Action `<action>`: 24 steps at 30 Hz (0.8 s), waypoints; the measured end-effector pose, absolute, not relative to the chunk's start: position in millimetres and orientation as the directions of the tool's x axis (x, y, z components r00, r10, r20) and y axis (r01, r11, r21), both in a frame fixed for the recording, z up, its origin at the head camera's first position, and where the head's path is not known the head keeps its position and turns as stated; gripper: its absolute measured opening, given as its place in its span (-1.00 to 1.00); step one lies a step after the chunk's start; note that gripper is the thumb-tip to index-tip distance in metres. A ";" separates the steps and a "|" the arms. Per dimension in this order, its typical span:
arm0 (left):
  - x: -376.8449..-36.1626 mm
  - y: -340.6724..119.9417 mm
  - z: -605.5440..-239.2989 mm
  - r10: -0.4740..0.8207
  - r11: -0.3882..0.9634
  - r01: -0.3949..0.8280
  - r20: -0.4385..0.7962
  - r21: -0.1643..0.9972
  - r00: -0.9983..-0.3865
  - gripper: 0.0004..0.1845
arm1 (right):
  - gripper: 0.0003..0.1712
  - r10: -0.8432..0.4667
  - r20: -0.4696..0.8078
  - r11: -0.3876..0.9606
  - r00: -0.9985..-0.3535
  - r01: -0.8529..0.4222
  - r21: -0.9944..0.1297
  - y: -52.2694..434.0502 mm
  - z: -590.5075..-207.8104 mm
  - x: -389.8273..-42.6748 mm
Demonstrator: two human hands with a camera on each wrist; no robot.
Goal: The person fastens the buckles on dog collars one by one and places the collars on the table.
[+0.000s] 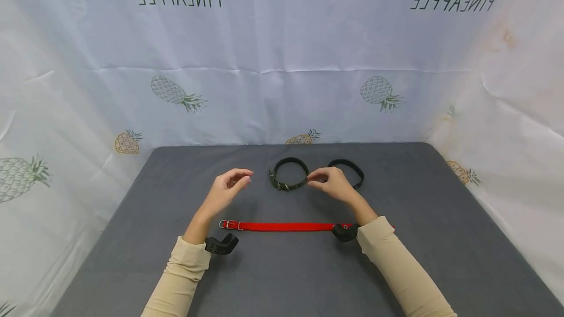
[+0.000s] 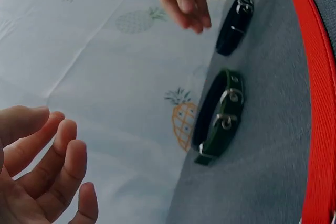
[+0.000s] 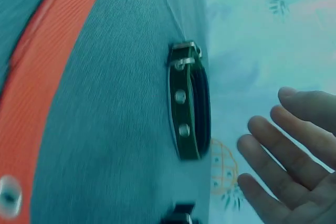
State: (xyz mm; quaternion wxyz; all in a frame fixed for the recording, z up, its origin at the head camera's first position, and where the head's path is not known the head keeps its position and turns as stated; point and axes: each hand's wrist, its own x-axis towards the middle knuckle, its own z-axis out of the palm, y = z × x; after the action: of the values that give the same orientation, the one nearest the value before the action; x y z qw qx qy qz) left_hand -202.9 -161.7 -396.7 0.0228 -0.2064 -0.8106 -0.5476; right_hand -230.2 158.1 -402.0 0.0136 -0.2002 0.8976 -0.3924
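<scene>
Head view: red collar (image 1: 282, 226) is seen laid flat on table (image 1: 440, 238), near both wrists.
Left hand (image 1: 226, 187): loosely open, nothing held.
Right hand (image 1: 332, 182): fingers relaxed over green collar (image 1: 288, 174), nothing gripped.
Wrist views: collar rivets (image 3: 181, 113) are shown.

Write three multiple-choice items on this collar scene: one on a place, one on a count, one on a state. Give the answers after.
1. Where does the red strap lie?
A. Beyond the two buckled collars
B. Nearer the person than the collars
C. Draped over the left wrist

2. How many collars or straps are on the grey table?
A. Two
B. Three
C. Five

3. What is the left hand doing?
A. Gripping the red strap
B. Pressing flat on the table
C. Hovering, holding nothing

Answers: 1 B, the strap stretches between the forearms, before the green collar and black collar. 2 B, one red, one green, one black. 3 C, its fingers curl loosely in the air.
</scene>
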 end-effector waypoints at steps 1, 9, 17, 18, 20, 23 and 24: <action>-203.3 -164.5 -397.3 0.308 0.331 0.348 0.248 0.877 -0.919 -0.70 | -0.69 -0.374 0.121 0.612 -0.919 -0.343 -0.713 162.8 -401.4 -228.0; -200.2 -185.2 -406.6 0.326 0.415 0.294 0.161 0.861 -0.932 -0.68 | -0.65 -0.384 0.090 0.627 -0.919 -0.331 -0.705 198.9 -404.1 -211.9; -193.5 -198.8 -414.3 0.311 0.484 0.279 0.134 0.829 -0.941 -0.66 | -0.63 -0.332 0.035 0.648 -0.943 -0.255 -0.718 230.9 -408.0 -196.1; -192.4 -200.5 -415.7 0.311 0.492 0.281 0.134 0.824 -0.941 -0.66 | -0.63 -0.331 0.030 0.648 -0.943 -0.250 -0.719 235.8 -408.7 -194.0; -190.7 -204.3 -419.1 0.318 0.504 0.287 0.133 0.815 -0.939 -0.67 | -0.62 -0.322 0.014 0.652 -0.947 -0.233 -0.722 245.9 -410.5 -189.7; -188.0 -210.2 -424.4 0.323 0.526 0.293 0.131 0.798 -0.937 -0.69 | -0.61 -0.309 -0.003 0.659 -0.951 -0.212 -0.721 260.3 -414.0 -183.3; -186.8 -212.0 -426.1 0.322 0.534 0.293 0.129 0.793 -0.938 -0.69 | -0.60 -0.302 -0.012 0.662 -0.953 -0.201 -0.722 264.8 -415.0 -180.9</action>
State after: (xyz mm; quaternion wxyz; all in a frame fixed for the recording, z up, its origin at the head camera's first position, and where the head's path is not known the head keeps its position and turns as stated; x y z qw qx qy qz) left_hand -186.8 -212.0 -426.1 -0.0165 -0.1756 -0.8755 -0.4498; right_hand -180.9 264.8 -415.0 0.0651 -0.1381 0.9094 -0.3870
